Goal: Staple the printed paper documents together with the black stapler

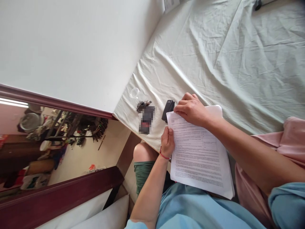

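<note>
A stack of printed paper sheets (197, 159) lies tilted across my lap and the bed's edge, its text side up. My left hand (167, 142) grips the left edge of the stack, thumb on top. Over the top left corner of the sheets, my right hand (192, 109) is closed with its fingers bent around the paper's upper edge. Just beyond that corner rests a black, box-shaped object (167, 110), perhaps a stapler or hole punch, partly covered by the sheets. Neither hand touches it visibly.
The bed has a pale, wrinkled sheet (214, 47). Near its left corner are a clear round lid (134, 93), a dark tangled bunch (142, 105) and a blurred-out item (146, 121). A white wall panel (71, 47) and a mirror (71, 143) stand at left. Pink cloth (293, 136) lies right.
</note>
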`<state>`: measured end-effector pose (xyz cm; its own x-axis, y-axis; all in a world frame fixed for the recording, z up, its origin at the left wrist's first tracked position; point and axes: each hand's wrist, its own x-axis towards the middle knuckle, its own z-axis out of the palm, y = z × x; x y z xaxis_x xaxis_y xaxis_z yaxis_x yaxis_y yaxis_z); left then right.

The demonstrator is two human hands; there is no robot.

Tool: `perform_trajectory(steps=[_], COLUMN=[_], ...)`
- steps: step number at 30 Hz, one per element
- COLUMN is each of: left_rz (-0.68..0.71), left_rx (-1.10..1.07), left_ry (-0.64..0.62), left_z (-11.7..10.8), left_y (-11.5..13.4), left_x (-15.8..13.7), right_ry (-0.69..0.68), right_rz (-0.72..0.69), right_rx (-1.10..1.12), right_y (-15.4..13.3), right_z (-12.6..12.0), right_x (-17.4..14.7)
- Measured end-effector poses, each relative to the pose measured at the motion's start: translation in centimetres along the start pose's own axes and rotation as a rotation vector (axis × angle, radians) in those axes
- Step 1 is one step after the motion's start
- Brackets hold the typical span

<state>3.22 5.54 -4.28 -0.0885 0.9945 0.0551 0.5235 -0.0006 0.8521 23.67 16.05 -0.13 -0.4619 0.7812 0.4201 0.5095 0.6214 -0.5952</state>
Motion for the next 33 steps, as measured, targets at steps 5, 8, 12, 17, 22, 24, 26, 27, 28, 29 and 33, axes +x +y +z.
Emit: perform_trajectory(steps=[5, 8, 12, 17, 22, 24, 26, 27, 28, 29, 33], left_rz=[-0.011, -0.034, -0.036, 0.007, -0.016, -0.030, -0.041, -0.049, -0.058, -0.072, -0.179], left_rx=[-0.030, -0.063, -0.086, -0.043, -0.036, -0.041, -0.076, -0.106, -0.142, -0.185, -0.317], left_ry=[0.002, 0.018, 0.026, -0.015, -0.061, -0.051, -0.015, 0.004, 0.026, 0.035, -0.038], left_z=[0.0, -0.1, 0.0, 0.1, 0.0, -0.1, -0.1, 0.0, 0.1, 0.2, 0.9], left_y=[0.0, 0.1, 0.2, 0.3, 1.0, 1.7, 2.5, 2.9, 3.2, 3.4, 3.4], left_x=[0.0, 0.0, 0.0, -0.1, -0.1, 0.1, 0.5, 0.8, 1.1, 1.5, 2.1], right_ry=[-0.012, -0.017, 0.025, -0.009, -0.042, -0.046, -0.052, -0.059, -0.069, -0.079, -0.093], right_rz=[0.020, 0.029, 0.060, 0.065, 0.093, 0.091, 0.070, 0.054, 0.037, 0.020, -0.040], right_rx=[0.013, 0.017, 0.025, 0.053, 0.072, 0.077, 0.093, 0.107, 0.124, 0.140, 0.177], right_y=[-0.1, -0.3, -0.8, -1.0, -1.0, -1.0, -1.0, -1.1, -1.1, -1.1, -1.1], right_z=[0.0, -0.1, 0.1, 0.3, 0.1, 0.0, -0.1, -0.1, -0.1, -0.1, 0.0], right_x=[0.1, 0.1, 0.1, 0.1, 0.2, 0.3, 0.4, 0.4, 0.4, 0.4, 0.4])
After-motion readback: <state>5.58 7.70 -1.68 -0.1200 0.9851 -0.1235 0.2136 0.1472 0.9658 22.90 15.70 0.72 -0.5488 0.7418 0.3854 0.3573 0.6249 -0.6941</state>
